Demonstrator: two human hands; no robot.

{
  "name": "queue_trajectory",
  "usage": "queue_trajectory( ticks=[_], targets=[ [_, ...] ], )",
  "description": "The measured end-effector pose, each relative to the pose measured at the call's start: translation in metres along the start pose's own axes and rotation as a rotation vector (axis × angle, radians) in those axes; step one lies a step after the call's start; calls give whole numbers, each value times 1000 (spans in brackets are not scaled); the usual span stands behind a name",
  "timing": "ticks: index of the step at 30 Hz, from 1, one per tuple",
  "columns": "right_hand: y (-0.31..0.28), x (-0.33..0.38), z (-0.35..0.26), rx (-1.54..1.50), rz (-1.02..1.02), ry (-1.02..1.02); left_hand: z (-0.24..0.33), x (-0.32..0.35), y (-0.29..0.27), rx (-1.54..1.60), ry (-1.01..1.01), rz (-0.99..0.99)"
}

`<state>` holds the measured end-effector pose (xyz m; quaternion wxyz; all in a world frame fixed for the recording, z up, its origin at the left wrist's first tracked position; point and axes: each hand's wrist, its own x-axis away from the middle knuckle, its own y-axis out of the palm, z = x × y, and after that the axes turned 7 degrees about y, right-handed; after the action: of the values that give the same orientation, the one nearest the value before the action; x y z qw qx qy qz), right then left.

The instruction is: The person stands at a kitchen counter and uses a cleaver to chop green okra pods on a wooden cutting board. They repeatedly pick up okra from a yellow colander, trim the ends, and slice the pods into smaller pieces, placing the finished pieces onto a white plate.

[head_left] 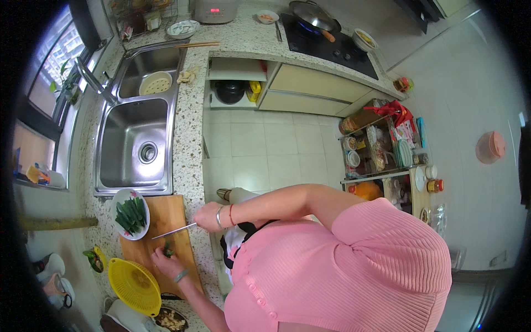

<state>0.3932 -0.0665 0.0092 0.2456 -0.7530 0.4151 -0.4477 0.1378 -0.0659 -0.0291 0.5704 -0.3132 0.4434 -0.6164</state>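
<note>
My right hand (207, 217) is shut on the handle of a kitchen knife (174, 231), whose blade points across a wooden cutting board (168, 213) on the speckled counter. A little nearer on the same board, my left hand (165, 260), with a green bangle on its wrist, presses down a small piece of green vegetable (168, 252) just beside the blade. At the board's far corner a white plate (118, 200) holds several cut green vegetable pieces (131, 216).
A yellow colander (134, 285) touches the board's near end, next to a bowl of food (170, 319). Beyond the plate lies a double steel sink (138, 144). A wok (312, 16) sits on a lit stove. A stocked rack (381, 149) stands on the tiled floor.
</note>
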Motion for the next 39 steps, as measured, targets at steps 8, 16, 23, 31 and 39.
queue_trajectory(
  ticks=[8, 16, 23, 31, 39],
  targets=[
    [-4, 10, 14, 5, 179, -139, -28, 5, 12, 203, 32, 218],
    [4, 7, 13, -120, 189, -66, -5, 20, 6, -2, 71, 212],
    [1, 16, 13, -83, 40, 11, 17, 31, 25, -131, -109, 207],
    [0, 21, 7, -83, 11, -1, 22, 30, 27, 53, -225, 205],
    [0, 21, 3, -79, -45, 15, 20, 27, 25, 70, -188, 236]
  ],
)
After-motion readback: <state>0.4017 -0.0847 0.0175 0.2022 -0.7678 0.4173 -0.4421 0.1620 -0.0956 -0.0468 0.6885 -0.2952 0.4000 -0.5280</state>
